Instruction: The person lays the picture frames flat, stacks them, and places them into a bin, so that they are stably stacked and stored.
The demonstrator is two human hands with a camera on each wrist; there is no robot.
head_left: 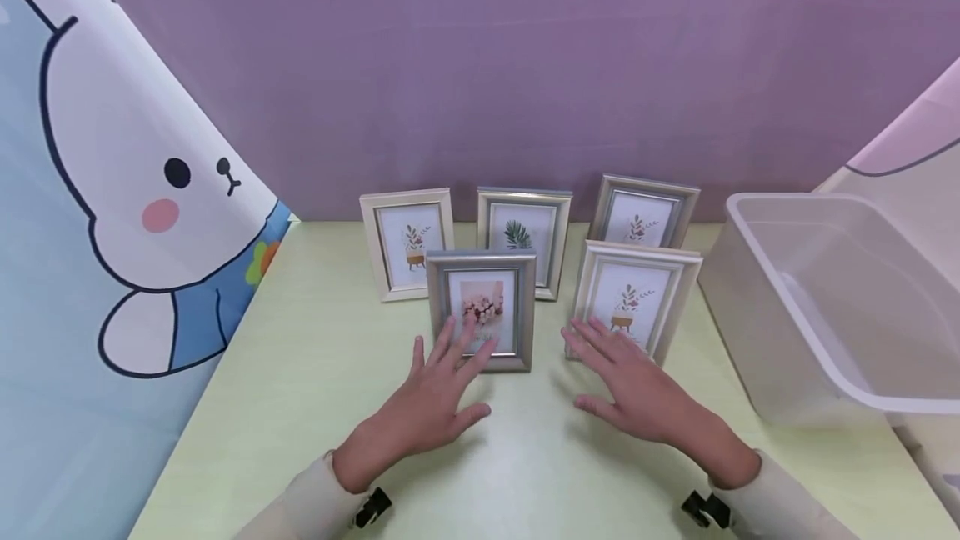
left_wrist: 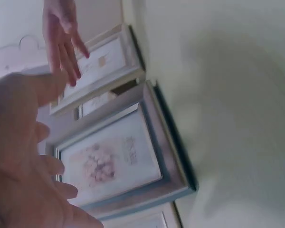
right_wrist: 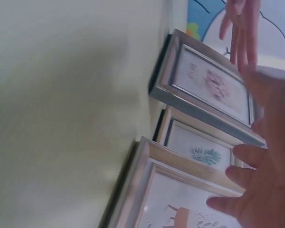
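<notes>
Several picture frames stand upright on the table in two rows. My left hand [head_left: 423, 407], fingers spread, hovers before the grey frame with a pink flower picture [head_left: 482, 307]; the left wrist view shows a gap between them. My right hand [head_left: 637, 386], fingers extended, is in front of the pale frame with a potted plant picture [head_left: 628, 298], covering its lower left part. Neither hand holds anything. Behind stand a cream frame [head_left: 408, 244], a champagne-coloured frame with a green leaf picture [head_left: 525, 232] and a brownish frame [head_left: 643, 211], the last two partly hidden.
At the right of the table [head_left: 300, 373] stands a deep whitish plastic bin [head_left: 780, 332], close to the right-hand frames. A purple backdrop [head_left: 480, 65] rises behind the rows. A cartoon-printed sheet [head_left: 135, 215] borders the left side.
</notes>
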